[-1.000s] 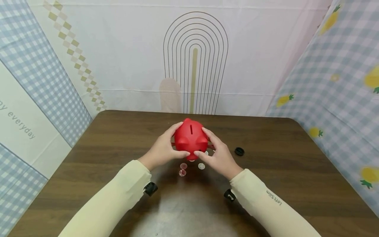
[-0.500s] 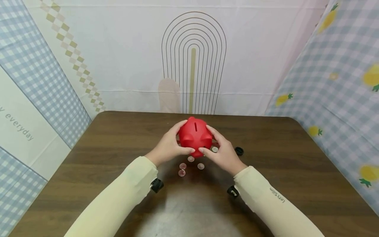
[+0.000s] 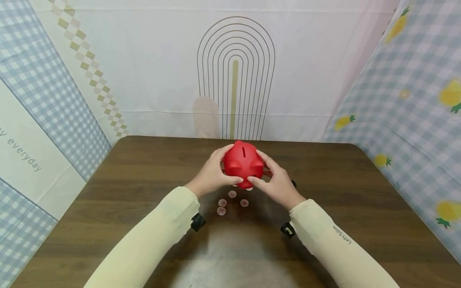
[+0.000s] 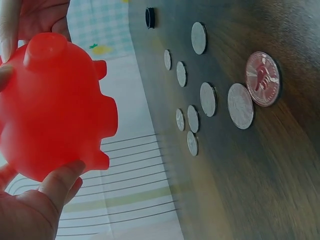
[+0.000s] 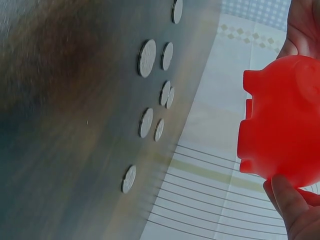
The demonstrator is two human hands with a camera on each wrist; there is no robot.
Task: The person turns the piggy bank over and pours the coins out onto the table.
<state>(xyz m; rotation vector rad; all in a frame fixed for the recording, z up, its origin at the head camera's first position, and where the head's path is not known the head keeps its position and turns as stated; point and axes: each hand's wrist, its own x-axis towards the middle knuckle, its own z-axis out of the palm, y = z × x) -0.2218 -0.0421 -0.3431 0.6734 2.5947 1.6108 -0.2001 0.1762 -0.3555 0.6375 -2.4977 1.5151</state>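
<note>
Both hands grip a red piggy bank [image 3: 244,160], slot on top and snout toward the person. My left hand [image 3: 212,172] holds its left side, with the thumb near the snout. On the other side my right hand [image 3: 279,182] mirrors that grip, its thumb also by the snout. The wrist views show the piggy bank's short feet hanging well clear of the table. Several silver coins lie below it on the wood, among them one coin [image 3: 232,194] just in front of the snout and another coin [image 4: 263,79] large in the left wrist view.
A small black round cap [image 4: 150,18] lies on the brown wooden table [image 3: 151,172] beyond the coins, mostly hidden behind the right hand in the head view. White and blue-checked cloths [image 3: 389,100] hang around the table.
Both hands have carried the piggy bank to the right and slightly away from the person. More of the front coins show now, while the right hand has come to cover most of the black cap.
</note>
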